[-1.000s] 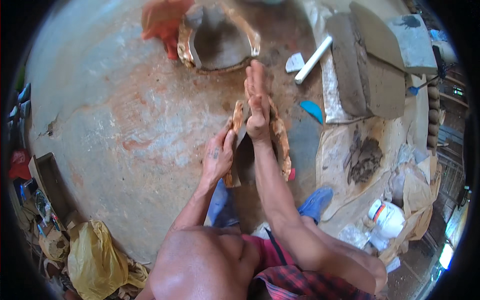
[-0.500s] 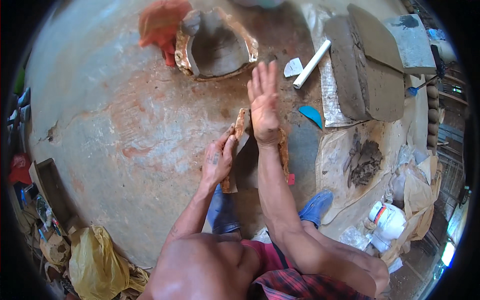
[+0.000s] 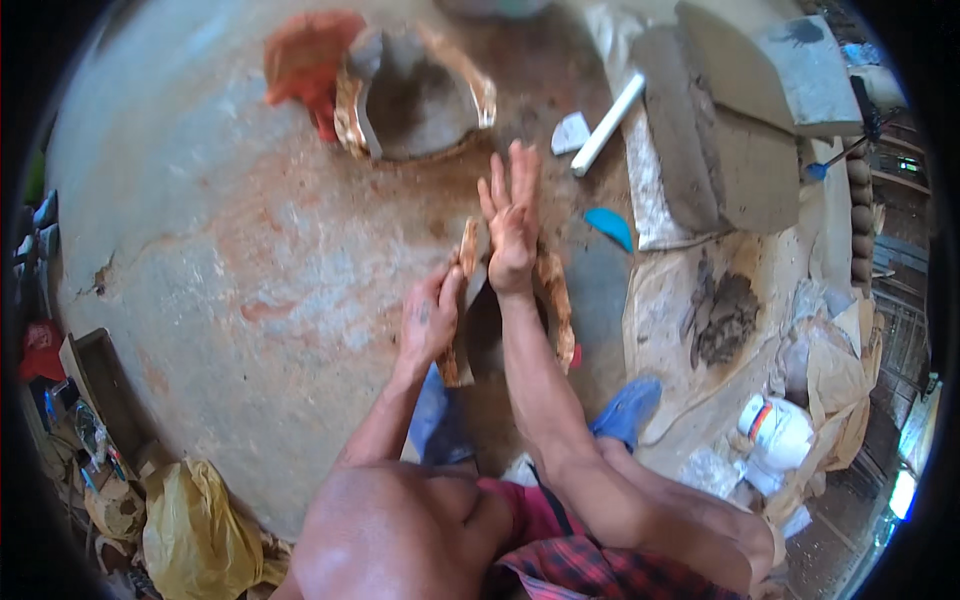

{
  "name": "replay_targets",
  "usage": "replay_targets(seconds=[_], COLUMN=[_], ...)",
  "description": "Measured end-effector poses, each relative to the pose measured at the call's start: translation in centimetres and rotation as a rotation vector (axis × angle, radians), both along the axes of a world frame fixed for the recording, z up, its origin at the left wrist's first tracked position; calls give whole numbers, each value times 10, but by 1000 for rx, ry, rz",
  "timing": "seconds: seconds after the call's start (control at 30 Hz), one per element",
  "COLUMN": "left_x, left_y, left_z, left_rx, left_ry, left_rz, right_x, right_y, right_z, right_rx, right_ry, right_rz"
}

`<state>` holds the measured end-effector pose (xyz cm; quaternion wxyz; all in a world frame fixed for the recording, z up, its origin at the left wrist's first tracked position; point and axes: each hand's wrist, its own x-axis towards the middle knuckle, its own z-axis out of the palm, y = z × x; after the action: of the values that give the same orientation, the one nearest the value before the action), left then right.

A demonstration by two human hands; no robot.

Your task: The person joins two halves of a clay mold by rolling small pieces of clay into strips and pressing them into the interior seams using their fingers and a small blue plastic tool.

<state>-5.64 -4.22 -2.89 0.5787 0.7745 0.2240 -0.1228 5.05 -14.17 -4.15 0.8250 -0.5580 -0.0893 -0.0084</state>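
Two hands are working low over a scuffed grey floor (image 3: pixel 220 300) with reddish smears, everything set right down on it. The hollow form (image 3: pixel 559 305) sits around the center of the frame, between the blue shoes (image 3: pixel 625 410) and a second form (image 3: pixel 350 110) at upper center. Left hand (image 3: pixel 430 315) has thumb and fingers closed on the form's left wall. Right hand (image 3: pixel 512 225) is open, fingers spread, above the form's far end; can't tell if it's touching.

For elbow room, the widest stretch of floor runs over the left half of the frame. On the right it stops at the pale sheet (image 3: pixel 655 320), which has a heap of dark clay scraps (image 3: pixel 725 320) on it.

As for stuff in the way: big grey clay slabs (image 3: pixel 745 170) fill the upper right, with a white rod (image 3: pixel 608 125) leaning in next to them. A teal scraper (image 3: pixel 608 228) lies just right of the right hand. Orange cloth (image 3: pixel 312 60) at upper left, right beside the second form. Yellow bag (image 3: pixel 195 530) at lower left, white jar (image 3: pixel 780 437) at lower right.
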Motion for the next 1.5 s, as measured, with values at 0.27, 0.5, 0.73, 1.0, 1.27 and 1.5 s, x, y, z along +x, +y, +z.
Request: replay_targets(seconds=[0.27, 0.5, 0.73, 1.0, 1.27, 1.5], left_x=[-8, -1, 1, 10, 13, 23], left_y=[-8, -4, -3, 4, -4, 1], left_z=[3, 7, 13, 9, 1, 12], left_rx=[-6, -26, 25, 18, 86, 93], left_ry=[-107, -19, -27, -14, -146, 19], left_rz=[103, 15, 18, -91, -111, -239], right_x=[19, 58, 48, 53, 50, 48], right_y=[-66, -85, -71, -79, -90, -104], right_z=[53, 33, 30, 41, 43, 31], right_rx=[-963, -1412, -1547, -1617, -1716, -1571], right_ry=[18, 166, 69, 143, 242, -23], right_rz=[128, 542, 487, 519, 524, 609])
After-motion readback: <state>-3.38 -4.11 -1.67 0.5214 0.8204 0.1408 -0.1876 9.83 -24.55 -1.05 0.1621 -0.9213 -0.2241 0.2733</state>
